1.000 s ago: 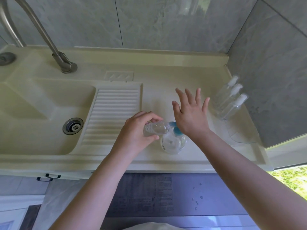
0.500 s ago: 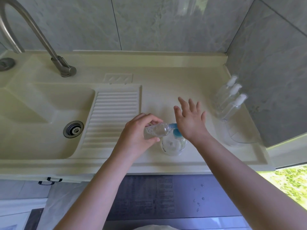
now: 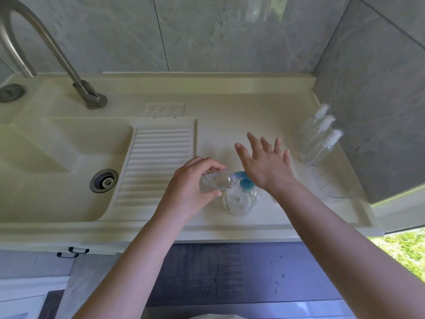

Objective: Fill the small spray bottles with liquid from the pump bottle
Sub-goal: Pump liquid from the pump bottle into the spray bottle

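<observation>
Since half a second ago the right hand (image 3: pixel 268 168) is sitting a little higher over the blue pump head (image 3: pixel 245 183), its fingers fanning out wider, while the left hand (image 3: pixel 193 188) is keeping the same hold. The left hand's fingers and thumb are wrapping round a small clear bottle (image 3: pixel 216 181), which is lying nearly on its side with its open mouth meeting the blue spout. The right hand is staying flat and spread, the heel of the palm lying over the pump head; whether it is pressing down cannot be told. The clear pump bottle (image 3: pixel 241 201) is standing upright on the cream counter (image 3: pixel 230 125), near the front edge, just right of the ribbed drainboard (image 3: pixel 158 162). Three small spray bottles (image 3: pixel 322 139) with white tops are leaning in a row against the grey tiled wall at the right, well apart from the hands, beside a clear plastic pouch (image 3: pixel 333 185). The sink basin (image 3: pixel 46 171) and its metal faucet (image 3: pixel 76 81) are lying to the left.
</observation>
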The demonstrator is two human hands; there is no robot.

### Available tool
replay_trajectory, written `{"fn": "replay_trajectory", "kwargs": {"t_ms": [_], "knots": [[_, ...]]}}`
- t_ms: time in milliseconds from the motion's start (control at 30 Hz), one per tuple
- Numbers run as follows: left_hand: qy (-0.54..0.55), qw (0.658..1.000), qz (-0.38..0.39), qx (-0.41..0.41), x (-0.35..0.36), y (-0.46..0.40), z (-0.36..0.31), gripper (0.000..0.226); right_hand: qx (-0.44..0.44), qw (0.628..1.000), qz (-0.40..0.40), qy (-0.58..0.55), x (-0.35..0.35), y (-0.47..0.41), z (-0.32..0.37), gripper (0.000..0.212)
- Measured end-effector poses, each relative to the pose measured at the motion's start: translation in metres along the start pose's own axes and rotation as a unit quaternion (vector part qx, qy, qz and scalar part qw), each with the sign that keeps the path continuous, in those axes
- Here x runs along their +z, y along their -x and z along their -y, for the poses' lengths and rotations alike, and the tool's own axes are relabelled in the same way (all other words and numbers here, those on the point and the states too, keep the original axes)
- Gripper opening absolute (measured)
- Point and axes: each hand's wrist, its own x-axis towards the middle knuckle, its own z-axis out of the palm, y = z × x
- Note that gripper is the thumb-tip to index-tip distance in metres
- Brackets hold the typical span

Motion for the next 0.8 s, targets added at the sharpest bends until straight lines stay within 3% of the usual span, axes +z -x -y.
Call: {"fn": "replay_trajectory", "kwargs": {"t_ms": [133,367,800], "knots": [[-0.002,1.0,0.006,0.001,0.001,0.0,-0.001,0.049,0.023,0.998,0.042,-0.052,0.008,0.003,-0.001,0.063],[0.002,1.0,0.001,-0.002,0.0,0.001,0.0,0.048,-0.024,0.998,-0.058,0.028,0.005,0.0,0.0,0.063],[0.025,1.0,-0.001,-0.014,0.003,0.004,0.001,0.048,-0.021,0.999,-0.026,-0.008,0.004,-0.007,-0.002,0.064]]}}
